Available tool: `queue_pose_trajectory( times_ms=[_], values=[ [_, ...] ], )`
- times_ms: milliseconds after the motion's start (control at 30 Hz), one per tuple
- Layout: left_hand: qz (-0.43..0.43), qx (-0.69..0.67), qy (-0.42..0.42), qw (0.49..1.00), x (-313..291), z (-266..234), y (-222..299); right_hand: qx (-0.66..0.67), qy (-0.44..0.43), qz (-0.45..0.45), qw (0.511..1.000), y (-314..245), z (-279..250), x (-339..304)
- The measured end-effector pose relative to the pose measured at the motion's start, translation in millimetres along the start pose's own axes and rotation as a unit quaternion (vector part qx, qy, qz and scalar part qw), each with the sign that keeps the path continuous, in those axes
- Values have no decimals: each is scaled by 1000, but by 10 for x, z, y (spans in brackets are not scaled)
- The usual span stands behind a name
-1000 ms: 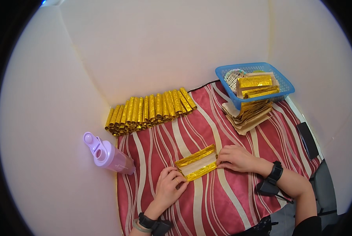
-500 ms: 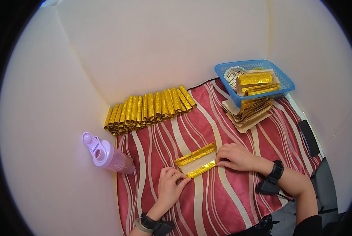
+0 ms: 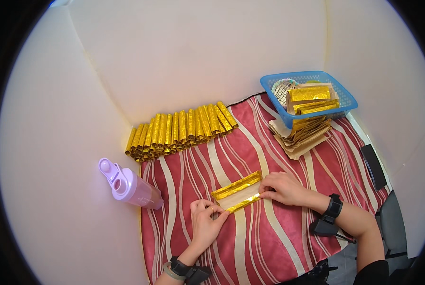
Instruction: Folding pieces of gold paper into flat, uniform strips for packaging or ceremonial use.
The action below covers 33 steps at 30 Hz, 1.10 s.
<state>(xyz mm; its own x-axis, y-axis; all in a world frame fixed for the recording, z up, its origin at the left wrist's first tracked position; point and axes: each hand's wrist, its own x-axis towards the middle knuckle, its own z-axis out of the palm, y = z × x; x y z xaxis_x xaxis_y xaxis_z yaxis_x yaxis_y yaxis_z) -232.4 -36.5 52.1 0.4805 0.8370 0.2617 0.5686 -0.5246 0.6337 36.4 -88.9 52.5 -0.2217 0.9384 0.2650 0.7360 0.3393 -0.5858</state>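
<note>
A sheet of gold foil paper [image 3: 240, 195] lies on the striped cloth in front of me, its pale inner side up and its two long edges folded inward. My left hand [image 3: 205, 223] pinches the near left corner between thumb and fingers. At the right end, my right hand [image 3: 282, 189] grips the near right corner the same way. Farther off to the left stands a stacked row of rolled gold paper tubes [image 3: 184, 128]. More folded gold and brown paper sheets [image 3: 301, 140] are piled at the far right.
A blue plastic basket [image 3: 275, 105] with gold papers and a small woven basket [image 3: 283, 90] sits at the back right. A purple shaker bottle [image 3: 138, 191] stands at the left by the white wall. A black phone-like slab [image 3: 373, 167] lies along the right table edge.
Both hands keep their pinch on the gold paper's near corners. The near folded strip looks slightly narrower now; otherwise only a slight shift of the view shows.
</note>
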Motion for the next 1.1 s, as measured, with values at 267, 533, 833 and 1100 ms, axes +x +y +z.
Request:
queue_pose_trajectory(
  times_ms=[267, 533, 833, 1100],
  values=[
    [-18, 27, -6, 999, 21, 4, 35, 17, -30, 12, 999, -35, -52, 44],
    [-12, 36, -5, 999, 9, 14, 14, -10, -38, 6, 999, -41, -57, 30],
    [-14, 41, -15, 999, 6, 10, 20, -36, -11, -11, 999, -72, -38, 18],
    [-28, 41, -23, 999, 10, -6, -4, -50, -8, -13, 999, -83, -36, 11]
  ],
)
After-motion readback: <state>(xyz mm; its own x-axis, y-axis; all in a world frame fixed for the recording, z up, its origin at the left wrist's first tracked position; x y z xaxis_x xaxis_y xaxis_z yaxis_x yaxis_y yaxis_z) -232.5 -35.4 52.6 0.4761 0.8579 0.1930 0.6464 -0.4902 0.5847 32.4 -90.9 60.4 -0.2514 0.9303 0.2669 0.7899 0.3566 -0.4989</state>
